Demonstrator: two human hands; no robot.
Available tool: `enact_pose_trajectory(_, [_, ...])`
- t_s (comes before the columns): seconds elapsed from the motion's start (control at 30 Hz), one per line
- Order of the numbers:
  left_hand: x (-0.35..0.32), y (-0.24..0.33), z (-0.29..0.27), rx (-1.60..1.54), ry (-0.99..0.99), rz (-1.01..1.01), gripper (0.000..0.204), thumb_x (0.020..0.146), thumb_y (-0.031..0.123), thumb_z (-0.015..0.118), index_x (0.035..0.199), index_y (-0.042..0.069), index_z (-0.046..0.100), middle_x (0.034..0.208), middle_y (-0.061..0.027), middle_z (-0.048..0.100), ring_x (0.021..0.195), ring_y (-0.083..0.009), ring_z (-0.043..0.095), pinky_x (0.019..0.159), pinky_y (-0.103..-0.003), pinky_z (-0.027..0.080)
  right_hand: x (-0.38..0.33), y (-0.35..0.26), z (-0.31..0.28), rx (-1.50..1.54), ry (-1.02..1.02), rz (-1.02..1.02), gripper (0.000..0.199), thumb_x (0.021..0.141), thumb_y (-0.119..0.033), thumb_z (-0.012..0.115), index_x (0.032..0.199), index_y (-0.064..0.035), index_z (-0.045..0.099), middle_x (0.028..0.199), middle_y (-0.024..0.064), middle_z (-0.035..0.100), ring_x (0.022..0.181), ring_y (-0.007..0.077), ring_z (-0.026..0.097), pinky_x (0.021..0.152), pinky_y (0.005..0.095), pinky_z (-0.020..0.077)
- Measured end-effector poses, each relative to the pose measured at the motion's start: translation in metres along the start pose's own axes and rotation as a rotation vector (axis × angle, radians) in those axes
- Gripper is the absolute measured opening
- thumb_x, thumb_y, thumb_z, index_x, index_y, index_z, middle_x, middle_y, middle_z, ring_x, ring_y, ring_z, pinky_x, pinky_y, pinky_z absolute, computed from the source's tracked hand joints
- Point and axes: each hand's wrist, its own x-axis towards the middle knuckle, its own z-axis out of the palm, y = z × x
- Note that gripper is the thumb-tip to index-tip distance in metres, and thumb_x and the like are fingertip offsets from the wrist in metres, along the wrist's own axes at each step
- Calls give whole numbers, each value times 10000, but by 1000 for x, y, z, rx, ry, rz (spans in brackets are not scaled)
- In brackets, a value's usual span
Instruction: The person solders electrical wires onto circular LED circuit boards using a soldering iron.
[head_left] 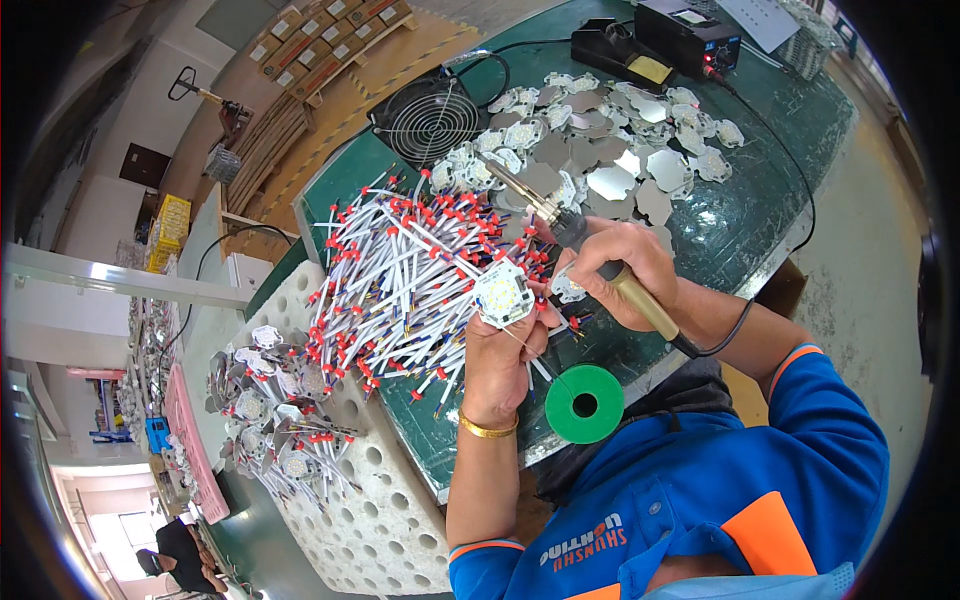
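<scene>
My left hand (497, 365) pinches a small white LED circuit board (503, 293) with yellow chips. A thin solder wire runs between its fingers toward a green spool (605, 402) at the bench's near edge. My right hand (640, 262) is wrapped round the tan handle of a soldering iron (645, 306), whose metal tip points up and left, above and apart from the board. Another white board (567, 287) shows beside the right fingers; whether they hold it I cannot tell. Just beyond the left hand lies a heap of white cables (400, 285) with red connectors.
Loose boards and silvery plates (612, 182) spread across the green bench (770, 180). A fan (432, 120), an iron stand (625, 55) and a black soldering station (690, 35) stand at the back. Wired boards (290, 390) lie on a white perforated slab (375, 500) at left. The iron's cord (805, 180) loops right.
</scene>
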Motion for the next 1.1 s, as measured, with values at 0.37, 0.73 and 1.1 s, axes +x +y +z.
enact_pose_trajectory(0.37, [-2, 1, 3, 159, 50, 29, 147, 839, 123, 625, 953, 31, 603, 759, -70, 642, 497, -37, 416, 432, -171, 264, 2, 3, 1, -9, -3, -32, 257, 717, 58, 641, 885, -63, 488, 707, 62, 592, 597, 231, 595, 551, 302, 471])
enact_pose_trajectory(0.73, [1, 0, 1, 83, 41, 46, 141, 857, 118, 598, 969, 33, 599, 732, -65, 631, 487, -39, 412, 428, -181, 262, -2, 2, 1, -26, 15, 31, 214, 746, 32, 633, 893, -60, 508, 742, 65, 597, 632, 232, 599, 553, 298, 470])
enact_pose_trajectory(1.1, [-3, 8, 4, 308, 14, 75, 158, 822, 72, 623, 969, 17, 608, 808, -80, 653, 609, -67, 542, 528, -191, 414, 5, -4, -7, -22, 102, 313, 145, 807, -95, 626, 888, -46, 517, 832, 62, 548, 707, 155, 551, 635, 266, 435])
